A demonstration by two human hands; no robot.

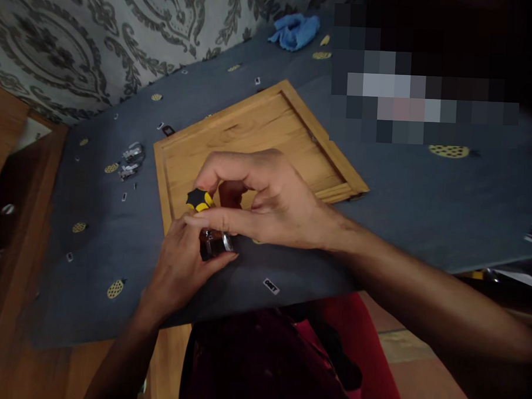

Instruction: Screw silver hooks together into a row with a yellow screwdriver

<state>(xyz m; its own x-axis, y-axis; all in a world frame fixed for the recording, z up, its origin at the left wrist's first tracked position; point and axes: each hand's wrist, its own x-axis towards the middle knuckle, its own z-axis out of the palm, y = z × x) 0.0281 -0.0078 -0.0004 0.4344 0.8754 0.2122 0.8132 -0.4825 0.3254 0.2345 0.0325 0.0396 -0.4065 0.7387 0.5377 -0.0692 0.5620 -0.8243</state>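
Between the clamped thumb and forefinger of the right hand [279, 203] sits a fluted black-and-yellow handle [199, 200]. Below them, the left hand [180, 260] grips a shiny dark piece [214, 244]; a loosened pinch could skid the handle into its fingers.

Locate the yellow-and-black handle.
Head view, left of centre: the yellow-and-black handle sits between the thumb and fingers of the right hand, just above the left hand, against the wooden panel.

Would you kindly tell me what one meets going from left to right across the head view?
Metal fittings, left hand, blue cloth, large yellow pineapple print. Left out because they overlap: right hand, yellow-and-black handle, wooden panel.
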